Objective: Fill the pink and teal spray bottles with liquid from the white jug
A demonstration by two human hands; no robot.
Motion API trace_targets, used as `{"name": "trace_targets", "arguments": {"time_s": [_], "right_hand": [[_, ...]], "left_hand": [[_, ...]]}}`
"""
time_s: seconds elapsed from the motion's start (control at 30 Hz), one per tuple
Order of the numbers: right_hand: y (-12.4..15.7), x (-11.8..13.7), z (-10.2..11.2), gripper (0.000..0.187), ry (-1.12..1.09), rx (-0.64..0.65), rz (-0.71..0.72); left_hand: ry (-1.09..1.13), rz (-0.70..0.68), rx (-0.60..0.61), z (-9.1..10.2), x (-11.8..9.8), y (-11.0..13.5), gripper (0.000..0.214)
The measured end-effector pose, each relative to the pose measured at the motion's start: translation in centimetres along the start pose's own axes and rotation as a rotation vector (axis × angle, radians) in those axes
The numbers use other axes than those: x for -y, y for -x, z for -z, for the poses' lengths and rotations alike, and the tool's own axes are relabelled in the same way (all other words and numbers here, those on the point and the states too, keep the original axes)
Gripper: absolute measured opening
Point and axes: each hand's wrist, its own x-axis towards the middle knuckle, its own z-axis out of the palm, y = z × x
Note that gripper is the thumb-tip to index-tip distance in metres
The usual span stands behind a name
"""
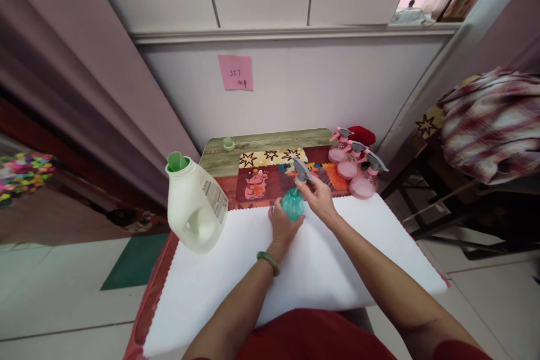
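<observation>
A round teal spray bottle [293, 205] stands on the white cloth near the table's middle. My left hand [283, 225] is wrapped around its lower body, with a green bangle [268, 263] on that wrist. At the bottle's top, my right hand [321, 200] grips the grey spray head [302, 170] near the neck. Whether the head is screwed on or loose, I cannot tell. Three pink spray bottles [363, 185] with grey heads stand to the right. On the left is a large pale green jug [197, 208], uncapped, with a green spout at its mouth.
A small green cap [228, 144] lies at the back on the wood-patterned surface [215, 158]. Something red [361, 135] sits behind the pink bottles. A pink note [235, 72] is on the wall. Plaid fabric [493, 124] lies piled at the right.
</observation>
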Motion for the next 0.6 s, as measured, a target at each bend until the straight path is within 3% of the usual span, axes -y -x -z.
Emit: {"name": "trace_targets", "arguments": {"time_s": [0.1,0.23,0.4,0.47,0.6], "right_hand": [[0.5,-0.6,0.0,0.039,0.072,0.078,0.012],[0.9,0.3,0.3,0.043,-0.043,0.121,-0.036],[0.8,4.5,2.1,0.046,-0.368,0.236,-0.166],[0.9,6.4,2.7,0.047,-0.470,0.297,-0.200],[1.3,9.2,2.9,0.047,-0.590,0.349,-0.191]], "left_hand": [[0.059,0.005,0.007,0.4,-0.4,-0.1,0.085],[0.211,-0.014,0.063,2.5,-2.1,0.1,0.085],[0.516,-0.040,0.194,7.3,-5.7,1.8,0.084],[0.690,0.014,0.215,8.8,-7.1,2.9,0.085],[0.968,0.162,0.211,10.6,-9.7,4.6,0.066]]}}
